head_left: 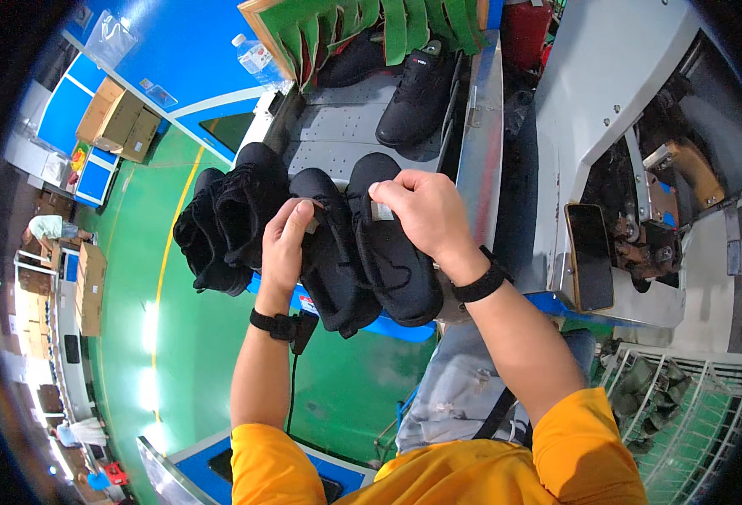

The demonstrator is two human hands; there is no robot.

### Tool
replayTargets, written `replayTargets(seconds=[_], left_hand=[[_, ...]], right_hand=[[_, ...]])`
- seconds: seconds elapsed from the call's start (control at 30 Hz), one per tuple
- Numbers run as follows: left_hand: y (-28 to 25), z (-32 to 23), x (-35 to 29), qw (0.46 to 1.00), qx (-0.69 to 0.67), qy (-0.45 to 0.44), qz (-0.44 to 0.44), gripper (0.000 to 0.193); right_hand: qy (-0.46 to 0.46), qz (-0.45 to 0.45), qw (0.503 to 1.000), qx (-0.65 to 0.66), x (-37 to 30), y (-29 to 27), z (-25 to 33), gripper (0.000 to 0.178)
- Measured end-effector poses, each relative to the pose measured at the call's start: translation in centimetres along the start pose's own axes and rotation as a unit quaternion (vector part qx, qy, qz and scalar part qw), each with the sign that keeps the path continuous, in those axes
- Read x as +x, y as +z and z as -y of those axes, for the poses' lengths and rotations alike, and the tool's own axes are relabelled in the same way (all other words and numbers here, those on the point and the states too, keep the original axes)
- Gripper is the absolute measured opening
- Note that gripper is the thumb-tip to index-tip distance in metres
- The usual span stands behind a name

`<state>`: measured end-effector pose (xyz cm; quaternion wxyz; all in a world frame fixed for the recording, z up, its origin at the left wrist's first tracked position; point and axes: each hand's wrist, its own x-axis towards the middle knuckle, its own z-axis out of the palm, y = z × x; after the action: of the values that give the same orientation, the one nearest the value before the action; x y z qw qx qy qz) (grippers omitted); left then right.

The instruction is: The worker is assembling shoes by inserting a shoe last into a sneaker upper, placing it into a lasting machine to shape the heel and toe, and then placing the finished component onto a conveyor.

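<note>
Two black lace-up shoes lie side by side in front of me, toes pointing away. My left hand [285,242] is closed at the left black shoe [337,282], thumb and fingers pinching near its tongue, beside a small pale patch. With bent fingers, my right hand [426,210] grips the tongue area of the right black shoe [406,286]; a whitish label [381,210] shows under the thumb. Loose laces trail over both shoes. Just left of my left hand sits another pair: a black shoe [251,198] and, farther left, a second black shoe [207,240].
Ahead, a perforated metal conveyor [329,126] carries a black shoe [416,99] and another partly behind a green strip curtain [379,25]. A plastic bottle [255,57] stands at its left. A phone [590,257] rests on the machine at right, above a white wire rack [691,421].
</note>
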<state>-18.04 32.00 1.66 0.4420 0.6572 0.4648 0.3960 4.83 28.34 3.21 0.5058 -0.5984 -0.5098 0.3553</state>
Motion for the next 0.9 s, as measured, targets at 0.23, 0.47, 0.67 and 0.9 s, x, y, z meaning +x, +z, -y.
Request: replayTargets(seconds=[0.23, 0.47, 0.67, 0.9], left_hand=[[-0.5, 0.8, -0.1, 0.998, -0.046, -0.031, -0.04, 0.052], [-1.7, 0.1, 2.3, 0.991, 0.007, -0.129, -0.024, 0.053], [-2.7, -1.5, 2.5, 0.973, -0.109, -0.205, 0.015, 0.049], [-2.3, -1.1, 2.3, 0.978, -0.106, -0.179, 0.021, 0.054]], right_hand=[[-0.011, 0.001, 1.0, 0.014, 0.1, -0.3, -0.3, 0.037], [-0.068, 0.057, 0.971, 0.221, -1.8, -1.2, -4.6, 0.037], [0.01, 0.04, 0.992, 0.123, -1.5, -0.7, -3.0, 0.036], [0.005, -0.022, 0.98, 0.199, -1.9, -0.2, -2.8, 0.034]])
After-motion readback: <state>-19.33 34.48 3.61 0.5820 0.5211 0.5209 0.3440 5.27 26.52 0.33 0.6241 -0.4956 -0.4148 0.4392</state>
